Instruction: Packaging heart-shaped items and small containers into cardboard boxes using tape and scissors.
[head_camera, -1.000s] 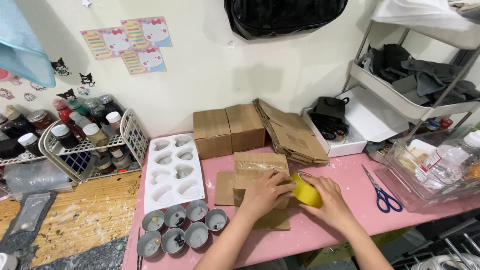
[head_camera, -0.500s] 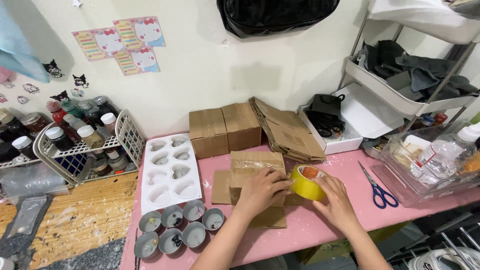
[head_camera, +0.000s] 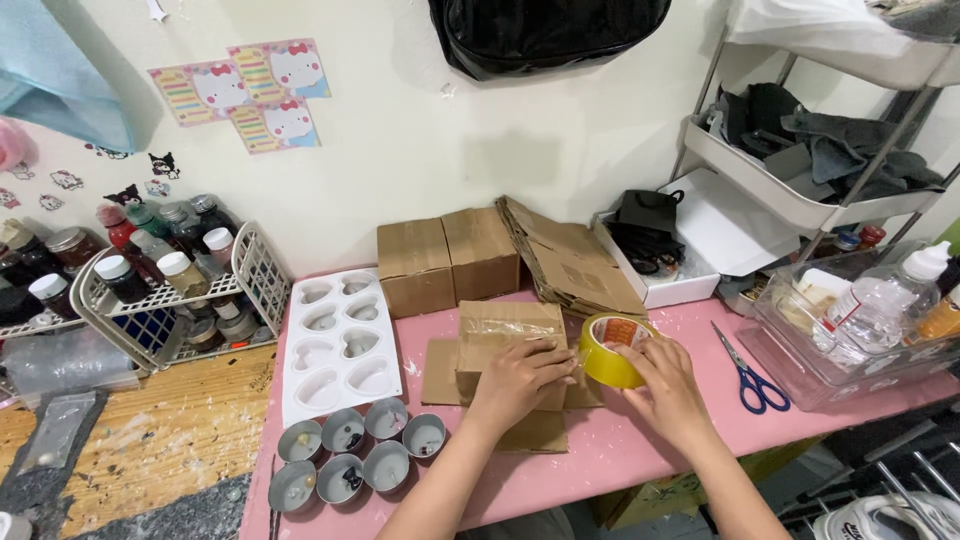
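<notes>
left hand (head_camera: 515, 382): laid flat, fingers spread, palm pressing down on the top of a small cardboard box (head_camera: 508, 345) whose flaps lie open on the pink table (head_camera: 640, 450); it clasps nothing.
right hand (head_camera: 662, 385): fingers curled around a roll of yellow packing tape (head_camera: 610, 348), pinching its rim, the roll standing on edge just right of the box and touching it.
beyond the grip, toward the wall: two closed cardboard boxes (head_camera: 445, 255) and a stack of flattened cartons (head_camera: 575, 260).
right of the grip: blue-handled scissors (head_camera: 748, 372), near but apart; further right a clear bin (head_camera: 850, 340) of bottles.
left of the grip: white heart-shaped mould tray (head_camera: 335, 340); nearer the person, a cluster of small metal cups (head_camera: 360, 450).
</notes>
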